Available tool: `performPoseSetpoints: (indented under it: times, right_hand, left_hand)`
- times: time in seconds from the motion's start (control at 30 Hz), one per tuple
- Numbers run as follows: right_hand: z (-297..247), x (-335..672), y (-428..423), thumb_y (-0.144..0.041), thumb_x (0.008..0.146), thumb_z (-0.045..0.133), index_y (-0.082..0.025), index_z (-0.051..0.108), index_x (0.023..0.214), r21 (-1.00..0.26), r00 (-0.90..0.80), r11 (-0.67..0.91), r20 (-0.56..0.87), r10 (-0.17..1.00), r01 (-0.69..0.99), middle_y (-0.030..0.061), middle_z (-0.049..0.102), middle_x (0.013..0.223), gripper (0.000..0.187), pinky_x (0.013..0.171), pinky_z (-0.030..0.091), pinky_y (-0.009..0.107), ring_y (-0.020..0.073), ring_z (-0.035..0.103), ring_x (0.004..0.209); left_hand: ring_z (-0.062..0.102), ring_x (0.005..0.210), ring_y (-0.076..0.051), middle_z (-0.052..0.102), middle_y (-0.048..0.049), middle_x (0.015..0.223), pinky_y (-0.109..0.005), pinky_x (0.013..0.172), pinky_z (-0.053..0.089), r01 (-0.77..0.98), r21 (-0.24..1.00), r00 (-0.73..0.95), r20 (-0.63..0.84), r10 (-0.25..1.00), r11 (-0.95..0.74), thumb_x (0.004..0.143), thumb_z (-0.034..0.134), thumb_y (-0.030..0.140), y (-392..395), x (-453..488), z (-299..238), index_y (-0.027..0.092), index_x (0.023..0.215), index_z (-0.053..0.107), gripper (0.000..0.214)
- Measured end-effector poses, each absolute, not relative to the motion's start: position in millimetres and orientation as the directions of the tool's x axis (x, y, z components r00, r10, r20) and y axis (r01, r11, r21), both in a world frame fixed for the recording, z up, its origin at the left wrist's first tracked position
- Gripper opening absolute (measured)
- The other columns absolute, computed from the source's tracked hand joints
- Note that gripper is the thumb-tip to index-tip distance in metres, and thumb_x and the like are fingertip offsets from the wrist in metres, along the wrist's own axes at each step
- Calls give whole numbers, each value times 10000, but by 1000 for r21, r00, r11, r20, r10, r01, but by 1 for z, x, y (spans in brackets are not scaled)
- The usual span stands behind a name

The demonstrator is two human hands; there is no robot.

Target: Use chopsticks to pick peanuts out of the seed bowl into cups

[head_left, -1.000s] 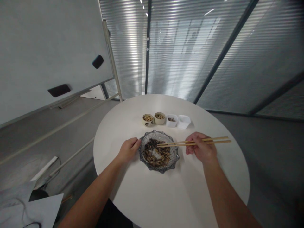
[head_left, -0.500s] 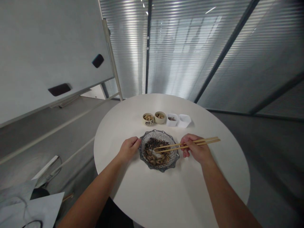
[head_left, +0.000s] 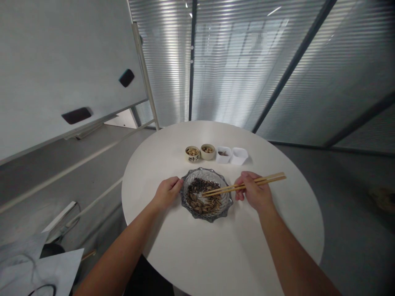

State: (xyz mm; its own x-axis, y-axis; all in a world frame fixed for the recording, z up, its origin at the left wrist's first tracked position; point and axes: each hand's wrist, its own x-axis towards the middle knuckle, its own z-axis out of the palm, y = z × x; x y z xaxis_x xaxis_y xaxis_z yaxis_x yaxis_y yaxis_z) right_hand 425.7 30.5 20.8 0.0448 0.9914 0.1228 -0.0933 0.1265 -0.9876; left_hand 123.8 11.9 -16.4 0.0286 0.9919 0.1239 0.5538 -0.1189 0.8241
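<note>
A clear glass bowl (head_left: 227, 207) with a scalloped rim stands on the round white table. Inside it lie dark seeds (head_left: 200, 184) toward the back and striped sunflower seeds (head_left: 202, 205) toward the front. My left hand (head_left: 168, 191) grips the bowl's left rim, thumb on top, with the other fingers mostly hidden. My right hand (head_left: 251, 191), to the right of the bowl, is closed around a pair of wooden chopsticks (head_left: 239, 186). Their tips are close together over the seeds near the bowl's middle; whether they pinch a seed is too small to tell.
Behind the bowl stand two round cream tubs (head_left: 192, 154) with pale nuts or beans, a white square dish (head_left: 223, 155) with a few dark bits, and another white dish (head_left: 239, 156). A whiteboard (head_left: 74, 61) rises at left, and a ribbed glass wall (head_left: 228, 74) behind the table (head_left: 210, 255).
The chopstick tips have come closer together, and the chopsticks have tilted slightly. My left hand still grips the bowl in the same place.
</note>
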Motion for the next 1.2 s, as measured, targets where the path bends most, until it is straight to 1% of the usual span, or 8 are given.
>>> performPoseSetpoints:
  times: [0.1,0.3,0.47,0.7,0.77,0.87,1.03,1.2]
  right_hand:
    - [20,425,31,-618,783,756,-162,631,588,-983,65,128,120,991,-130,7,588,411,511,253,408,208,125,500,250]
    - [21,424,35,-551,803,762,-174,608,589,-941,136,176,142,980,-288,-10,589,430,460,252,444,248,110,451,233]
    - [20,428,48,-545,792,762,-192,571,622,-886,319,273,153,935,-375,-36,581,428,436,268,468,266,110,447,235]
    - [11,444,79,-514,873,650,-207,525,650,-835,552,326,32,833,-444,-62,552,436,400,359,524,250,95,480,307]
    - [8,449,87,-492,892,621,-210,523,646,-821,615,363,18,788,-441,-63,539,433,387,378,545,258,105,505,338]
    - [2,454,95,-514,891,625,-212,533,658,-824,665,408,52,745,-393,-64,539,442,393,425,592,284,116,544,377]
    - [-4,451,98,-604,850,666,-196,572,702,-844,633,438,162,757,-309,-49,591,474,444,477,625,290,114,581,401]
    - [0,445,95,-625,844,676,-189,575,752,-871,606,426,206,769,-246,-46,623,510,457,468,616,272,105,586,394]
  left_hand:
    - [433,640,-138,465,23,627,-267,589,322,549,829,19,119,993,-110,953,454,532,12,124,-17,200,634,475,461]
    - [441,643,-143,473,18,621,-271,589,328,558,822,21,120,993,-111,944,459,533,12,124,-15,198,631,498,461]
    - [435,633,-141,453,24,612,-275,597,326,564,817,32,122,992,-118,946,459,536,11,124,-13,201,623,481,466]
    - [421,640,-137,439,27,622,-273,604,312,558,821,32,124,992,-121,963,447,529,11,124,-15,201,634,451,464]
    - [412,635,-136,431,28,617,-275,599,306,560,819,37,121,992,-121,964,443,531,11,124,-15,201,633,442,467]
    - [409,632,-137,427,26,616,-278,596,303,559,821,42,116,992,-119,963,442,529,11,123,-14,202,631,438,466]
    - [415,637,-136,432,27,622,-273,598,304,560,820,38,118,992,-119,965,442,527,12,124,-16,202,633,435,465]
    - [419,633,-132,436,31,625,-266,594,303,557,823,31,113,993,-111,964,446,530,12,124,-19,200,638,446,464]
